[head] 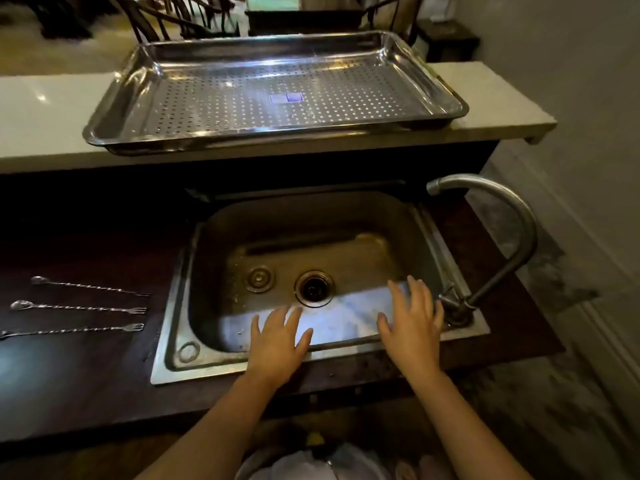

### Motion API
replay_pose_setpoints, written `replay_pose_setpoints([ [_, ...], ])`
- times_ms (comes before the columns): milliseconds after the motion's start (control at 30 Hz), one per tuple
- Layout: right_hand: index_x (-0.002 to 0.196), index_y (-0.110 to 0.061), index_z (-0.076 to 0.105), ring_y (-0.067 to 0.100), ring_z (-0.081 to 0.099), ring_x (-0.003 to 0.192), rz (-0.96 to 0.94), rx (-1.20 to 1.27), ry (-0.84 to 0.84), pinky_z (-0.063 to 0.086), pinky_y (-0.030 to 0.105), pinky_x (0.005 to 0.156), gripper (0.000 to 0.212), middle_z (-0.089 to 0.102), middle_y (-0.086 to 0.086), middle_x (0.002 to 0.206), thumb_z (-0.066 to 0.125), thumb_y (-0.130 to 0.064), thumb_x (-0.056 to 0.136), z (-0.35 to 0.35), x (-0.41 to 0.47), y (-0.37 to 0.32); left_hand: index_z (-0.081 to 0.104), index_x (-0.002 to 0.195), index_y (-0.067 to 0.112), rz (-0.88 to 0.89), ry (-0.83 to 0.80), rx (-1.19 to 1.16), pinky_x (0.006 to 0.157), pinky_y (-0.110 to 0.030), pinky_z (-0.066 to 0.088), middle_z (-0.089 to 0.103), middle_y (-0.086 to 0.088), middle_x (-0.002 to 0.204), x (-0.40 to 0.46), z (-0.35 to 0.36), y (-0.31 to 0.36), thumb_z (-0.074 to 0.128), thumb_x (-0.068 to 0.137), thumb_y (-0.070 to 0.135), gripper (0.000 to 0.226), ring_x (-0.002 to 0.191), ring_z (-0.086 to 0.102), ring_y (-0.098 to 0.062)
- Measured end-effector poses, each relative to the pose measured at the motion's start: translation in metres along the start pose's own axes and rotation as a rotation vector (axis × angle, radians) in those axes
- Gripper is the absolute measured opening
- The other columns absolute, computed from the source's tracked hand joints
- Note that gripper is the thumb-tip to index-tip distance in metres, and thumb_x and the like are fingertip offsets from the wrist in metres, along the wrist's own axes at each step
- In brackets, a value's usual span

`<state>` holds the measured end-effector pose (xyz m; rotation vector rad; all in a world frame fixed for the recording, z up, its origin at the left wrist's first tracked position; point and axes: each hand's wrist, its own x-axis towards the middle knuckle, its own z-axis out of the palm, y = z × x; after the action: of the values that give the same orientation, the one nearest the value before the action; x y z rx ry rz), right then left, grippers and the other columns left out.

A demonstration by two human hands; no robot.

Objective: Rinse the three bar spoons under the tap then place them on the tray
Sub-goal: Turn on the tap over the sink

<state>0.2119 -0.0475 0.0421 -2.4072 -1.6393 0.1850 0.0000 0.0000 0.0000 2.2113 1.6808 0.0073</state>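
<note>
dim, warm | glare on tray (bluish patch mid-floor) | deep shadow under counter | wide-angle bending at edges

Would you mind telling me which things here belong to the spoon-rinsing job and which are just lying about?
Job: three bar spoons, tap, sink, perforated tray, left hand, right hand.
Lying about: chairs, dark side table.

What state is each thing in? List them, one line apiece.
Tray: empty, flat on the raised white ledge.
Tap: no water visible from the spout.
Sink: empty, drain open.
Three bar spoons: lying side by side on the dark counter left of the sink, untouched.
Left hand: open, fingers spread, holding nothing, over the sink's near edge.
Right hand: open, holding nothing, near the tap base.
</note>
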Motion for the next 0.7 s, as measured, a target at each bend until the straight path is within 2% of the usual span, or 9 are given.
replay_pose_setpoints([
  [100, 0.146, -0.022, 0.020, 0.028, 0.002, 0.146, 0.059, -0.073, -0.026, 0.014, 0.053, 0.114, 0.070, 0.007, 0.014, 0.158, 0.054, -0.034, 0.086, 0.004, 0.000, 0.007, 0.022, 0.147, 0.032, -0.013, -0.062, 0.013, 0.116, -0.050, 0.000, 0.019, 0.002, 0.157, 0.000, 0.012, 0.000, 0.025, 0.095, 0.051, 0.055, 0.145, 0.013, -0.015],
  [200, 0.148, -0.016, 0.007, 0.028, -0.004, 0.146, 0.086, -0.098, -0.032, 0.014, 0.050, 0.116, 0.076, -0.002, 0.015, 0.158, 0.050, -0.038, 0.089, 0.011, 0.001, 0.014, 0.016, 0.148, 0.033, -0.028, -0.095, 0.019, 0.115, -0.054, -0.001, 0.012, 0.001, 0.159, -0.001, 0.021, 0.001, 0.025, 0.095, 0.051, 0.057, 0.147, 0.005, -0.017],
  [367, 0.148, -0.007, 0.002, 0.028, -0.004, 0.146, 0.159, -0.095, -0.010, 0.014, 0.044, 0.117, 0.080, -0.003, 0.017, 0.158, 0.048, -0.039, 0.090, 0.017, 0.004, 0.020, 0.011, 0.148, 0.035, -0.038, -0.161, 0.069, 0.115, -0.055, -0.003, 0.008, 0.001, 0.160, 0.001, 0.028, -0.004, 0.019, 0.094, 0.055, 0.059, 0.148, -0.002, -0.018],
  [567, 0.145, 0.000, -0.005, 0.026, -0.003, 0.146, 0.210, -0.022, 0.006, 0.011, 0.036, 0.118, 0.081, -0.007, 0.016, 0.158, 0.045, -0.034, 0.092, 0.019, 0.010, 0.027, 0.011, 0.148, 0.035, -0.038, -0.166, 0.070, 0.114, -0.056, -0.002, 0.011, 0.001, 0.160, 0.003, 0.025, -0.008, 0.020, 0.093, 0.057, 0.060, 0.148, 0.000, -0.018],
  [700, 0.145, 0.002, -0.006, 0.026, -0.005, 0.146, 0.238, 0.026, 0.036, 0.012, 0.036, 0.118, 0.081, -0.008, 0.018, 0.157, 0.047, -0.030, 0.092, 0.018, 0.010, 0.021, 0.010, 0.148, 0.035, -0.034, -0.175, 0.076, 0.114, -0.057, -0.003, 0.010, 0.001, 0.160, 0.003, 0.025, -0.007, 0.019, 0.093, 0.057, 0.061, 0.148, 0.001, -0.018],
])
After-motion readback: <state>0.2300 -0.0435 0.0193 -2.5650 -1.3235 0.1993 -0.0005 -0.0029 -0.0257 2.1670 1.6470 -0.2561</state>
